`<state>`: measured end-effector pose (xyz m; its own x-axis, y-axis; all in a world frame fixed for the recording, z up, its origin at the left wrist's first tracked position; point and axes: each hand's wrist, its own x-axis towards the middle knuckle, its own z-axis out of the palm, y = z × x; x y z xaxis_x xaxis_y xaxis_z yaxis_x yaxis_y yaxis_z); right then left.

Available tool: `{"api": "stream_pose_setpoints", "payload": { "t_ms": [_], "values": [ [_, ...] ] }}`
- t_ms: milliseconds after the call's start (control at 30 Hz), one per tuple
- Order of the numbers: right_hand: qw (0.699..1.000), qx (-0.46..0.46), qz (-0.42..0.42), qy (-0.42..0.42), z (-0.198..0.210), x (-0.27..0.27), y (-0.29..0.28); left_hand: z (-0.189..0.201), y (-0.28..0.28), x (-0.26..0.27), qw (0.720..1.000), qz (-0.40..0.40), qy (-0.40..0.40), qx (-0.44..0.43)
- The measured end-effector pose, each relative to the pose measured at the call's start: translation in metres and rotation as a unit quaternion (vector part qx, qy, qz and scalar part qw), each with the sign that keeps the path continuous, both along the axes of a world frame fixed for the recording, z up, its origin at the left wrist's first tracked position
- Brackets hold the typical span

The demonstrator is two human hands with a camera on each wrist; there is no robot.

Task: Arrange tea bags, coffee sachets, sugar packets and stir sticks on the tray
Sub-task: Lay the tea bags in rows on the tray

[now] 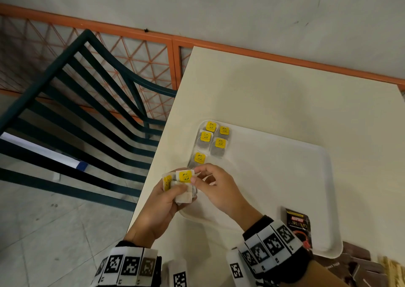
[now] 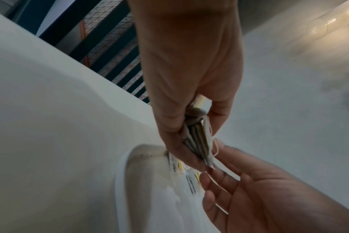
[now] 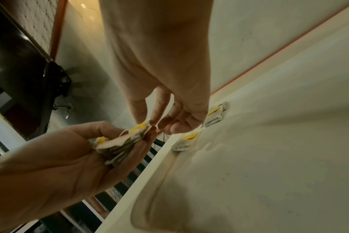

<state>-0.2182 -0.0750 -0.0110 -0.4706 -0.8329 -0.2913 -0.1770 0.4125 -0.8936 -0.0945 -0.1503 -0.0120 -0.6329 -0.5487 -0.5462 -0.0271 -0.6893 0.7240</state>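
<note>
1. The top tea bag [image 1: 185, 175] is sitting at the head of a small stack of tea bags [image 1: 180, 190], just over the tray's near left corner. The right hand [image 1: 215, 189] is pinching its edge between thumb and fingertips, likely to peel off one bag at a time.
2. The left hand [image 1: 163, 206] is curling round the stack, thumb on top and fingers beneath, seemingly serving as a dispenser so the right hand is free to place.
3. Five tea bags [image 1: 211, 143] are already lying on the tray [image 1: 285, 177] in its far left corner, yellow tags up, in two rough columns. The pinched bag is just beside the nearest of them, so it probably belongs in the gap next to it.
4. A dark coffee sachet [image 1: 297, 222] is lying half on the tray's near rim, right of the right wrist. More brown packets [image 1: 355, 262] and pale stir sticks [image 1: 392, 269] are waiting on the table [image 1: 285, 89] off the tray's near right corner.
5. A dark green chair [image 1: 87, 102] is standing left of the table.
</note>
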Motion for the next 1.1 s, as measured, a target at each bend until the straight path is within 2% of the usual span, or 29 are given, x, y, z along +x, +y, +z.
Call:
{"api": "stream_pose_setpoints", "payload": {
  "t_ms": [167,300,367,500,667,933,1100],
  "values": [
    [0.997,-0.007,-0.05,-0.054,-0.003,-0.004,0.006,0.002,0.002,0.0,1.0,-0.021,0.007,0.008],
    [0.981,-0.006,-0.128,-0.145,-0.006,-0.014,0.01,-0.003,-0.001,0.002,0.999,0.024,-0.012,0.019],
    [0.974,0.005,-0.162,-0.161,-0.01,-0.023,0.011,-0.004,-0.002,0.005,0.999,0.033,-0.022,0.016],
    [0.973,0.038,-0.208,-0.092,-0.028,-0.041,0.01,-0.006,-0.003,0.008,0.999,0.042,-0.032,0.012],
    [0.97,0.045,-0.235,-0.049,-0.036,-0.048,0.0,-0.009,-0.002,0.01,0.998,0.033,-0.042,0.013],
    [0.974,0.04,-0.222,0.006,-0.034,-0.043,-0.008,-0.01,-0.001,0.009,0.998,0.047,-0.04,0.021],
    [0.976,0.056,-0.197,0.078,-0.04,-0.045,-0.007,-0.007,0.0,0.007,0.998,0.053,-0.035,0.02]
  ]
}}
